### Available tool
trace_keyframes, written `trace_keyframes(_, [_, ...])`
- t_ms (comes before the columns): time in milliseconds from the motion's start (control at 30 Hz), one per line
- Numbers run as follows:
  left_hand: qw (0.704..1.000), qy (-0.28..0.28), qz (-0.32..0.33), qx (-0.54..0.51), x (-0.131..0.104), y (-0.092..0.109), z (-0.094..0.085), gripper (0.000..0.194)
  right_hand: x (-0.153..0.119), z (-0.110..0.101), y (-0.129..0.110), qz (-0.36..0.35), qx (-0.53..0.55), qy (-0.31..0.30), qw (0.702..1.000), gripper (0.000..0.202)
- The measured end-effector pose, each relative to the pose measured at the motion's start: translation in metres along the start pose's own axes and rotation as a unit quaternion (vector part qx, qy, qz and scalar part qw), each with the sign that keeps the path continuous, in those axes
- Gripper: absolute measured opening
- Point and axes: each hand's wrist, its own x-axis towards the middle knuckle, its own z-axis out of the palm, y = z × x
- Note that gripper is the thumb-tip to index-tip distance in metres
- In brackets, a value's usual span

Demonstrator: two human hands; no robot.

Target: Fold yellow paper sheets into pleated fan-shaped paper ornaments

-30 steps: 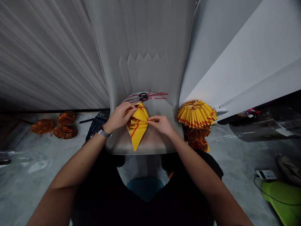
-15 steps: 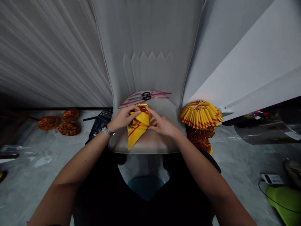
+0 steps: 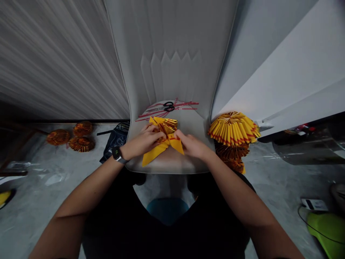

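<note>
A yellow and gold foil paper [image 3: 171, 126], folded and pleated with red lines on it, lies over the seat of the grey chair [image 3: 185, 163]. My left hand [image 3: 148, 139], below a watch, is closed on its left part, with a pointed yellow flap sticking out beneath. From the right, my right hand [image 3: 190, 142] pinches the paper between thumb and fingers; another yellow flap hangs down beside it. Just beyond the paper, black-handled scissors [image 3: 169, 106] rest on several thin red strips [image 3: 188, 104]. Some fingertips are hidden behind the paper.
Right of the chair stands a stack of pleated yellow paper fans [image 3: 233, 127]. Several pleated gold rosettes [image 3: 81, 144] lie on the floor at left, near a dark bag [image 3: 115, 142]. A green object [image 3: 326, 230] and a white device [image 3: 314, 204] are at lower right.
Both hands have shifted their hold on the paper and closed more firmly on it. The paper has turned and spread, showing gold pleats at top and a second flap at right.
</note>
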Motion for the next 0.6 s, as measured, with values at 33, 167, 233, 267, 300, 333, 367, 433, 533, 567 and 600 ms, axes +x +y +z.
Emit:
trace_keyframes(33, [1.000,-0.002,0.009,0.010,-0.002,0.004,-0.002,0.018,-0.004,0.001,-0.003,0.001,-0.014,-0.007,1.000,0.035])
trace_keyframes(167, [0.998,0.023,0.009,0.050,-0.008,0.015,-0.009,0.019,-0.014,0.009,-0.011,0.011,-0.052,-0.021,0.998,0.029])
trace_keyframes(233, [0.997,0.048,-0.012,0.051,-0.011,0.017,-0.006,0.021,-0.014,0.011,-0.012,0.009,-0.052,-0.025,0.998,0.036])
trace_keyframes(267, [0.997,0.064,-0.030,0.043,-0.012,0.016,-0.002,0.025,-0.013,0.010,-0.012,0.007,-0.048,-0.024,0.999,0.040])
trace_keyframes(300, [0.995,0.082,-0.051,0.030,-0.014,0.015,0.002,0.029,-0.012,0.009,-0.013,0.003,-0.041,-0.021,0.999,0.044])
trace_keyframes(333, [0.992,0.103,-0.075,0.014,-0.015,0.013,0.007,0.029,-0.011,0.006,-0.013,0.000,-0.031,-0.014,0.999,0.048])
trace_keyframes(367, [0.987,0.129,-0.097,-0.003,-0.015,0.010,0.013,0.030,-0.010,0.004,-0.014,-0.003,-0.018,-0.007,1.000,0.053])
trace_keyframes(433, [0.976,0.168,-0.136,-0.036,-0.017,0.002,0.023,0.036,-0.007,0.000,-0.016,-0.012,0.008,0.004,1.000,0.065])
trace_keyframes(533, [0.963,0.182,-0.161,-0.120,-0.019,-0.013,0.034,0.066,0.000,0.005,-0.016,-0.023,0.032,0.000,0.999,0.070])
trace_keyframes(567, [0.962,0.162,-0.156,-0.155,-0.020,-0.017,0.037,0.068,0.004,0.010,-0.015,-0.024,0.040,-0.005,0.999,0.072])
trace_keyframes(600, [0.961,0.142,-0.147,-0.186,-0.021,-0.021,0.039,0.069,0.008,0.015,-0.015,-0.020,0.049,-0.007,0.999,0.075])
